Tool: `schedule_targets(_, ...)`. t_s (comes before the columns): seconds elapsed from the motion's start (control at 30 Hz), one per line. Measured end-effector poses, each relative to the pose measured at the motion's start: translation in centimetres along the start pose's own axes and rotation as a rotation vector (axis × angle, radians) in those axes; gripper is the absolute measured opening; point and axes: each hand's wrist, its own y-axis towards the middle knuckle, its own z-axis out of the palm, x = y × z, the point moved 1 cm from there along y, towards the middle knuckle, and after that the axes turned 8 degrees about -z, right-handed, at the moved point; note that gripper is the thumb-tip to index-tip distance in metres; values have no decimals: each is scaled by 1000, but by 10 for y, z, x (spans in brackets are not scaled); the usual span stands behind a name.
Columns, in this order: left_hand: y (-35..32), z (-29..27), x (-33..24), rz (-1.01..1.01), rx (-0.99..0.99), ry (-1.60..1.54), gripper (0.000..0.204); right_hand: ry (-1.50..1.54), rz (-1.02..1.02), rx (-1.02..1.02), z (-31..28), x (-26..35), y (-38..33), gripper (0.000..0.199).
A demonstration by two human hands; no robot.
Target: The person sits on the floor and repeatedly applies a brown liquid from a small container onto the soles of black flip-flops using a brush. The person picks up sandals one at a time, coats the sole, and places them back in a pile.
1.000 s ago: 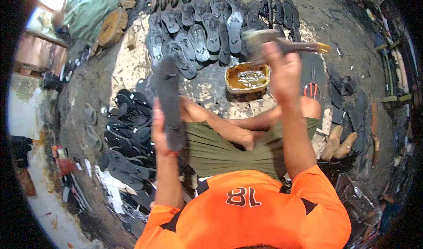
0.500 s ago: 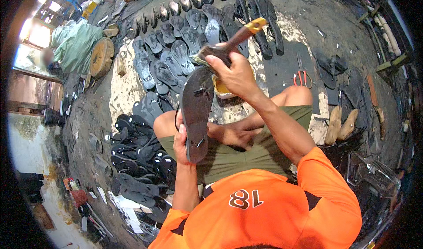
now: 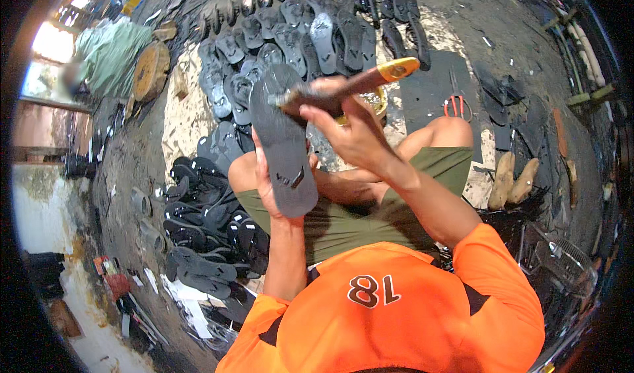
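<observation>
1 dark sandal sole (image 3: 285,149), 1 brush (image 3: 343,90), 2 hands showing. Left hand (image 3: 267,178) is gripping the sole from behind, holding it upright over the lap; sole is long, grey-black, faint strap marks near its lower end. Right hand (image 3: 350,132) is clasping the brush w/ wooden handle, bristle end touching the sole's top. 1 yellow bowl (image 3: 378,99) mostly hidden behind the hand. Soles on the ground (image 3: 310,23): too many, blurred, can't count

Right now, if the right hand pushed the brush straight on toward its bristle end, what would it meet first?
The right hand points its wooden-handled brush left; the bristles seem already at the dark sandal sole held by the left hand, though depth is unclear.
</observation>
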Motion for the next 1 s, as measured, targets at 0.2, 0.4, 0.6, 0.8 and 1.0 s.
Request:
schedule_targets(0.2, 33, -19, -14, 14, -60, -4, 44, 322, 346, 157, 20, 47, -81, 30)
schedule_targets(0.4, 47, -1, 12, -45, -175, -15, 43, 8, -95, 220, -5, 21, -36, 31)
schedule_targets(0.6, 37, 20, 37, -215, -126, -198, 40, -29, -192, 37, -10, -23, 17, 26)
schedule_targets(0.8, 79, -22, 34, -247, -121, -41, 35, 81, 84, 318, -33, 22, -66, 32)
schedule_targets(1.0, 157, -49, 141, -482, -272, -105, 40, 106, 427, -425, -147, 53, -61, 36)
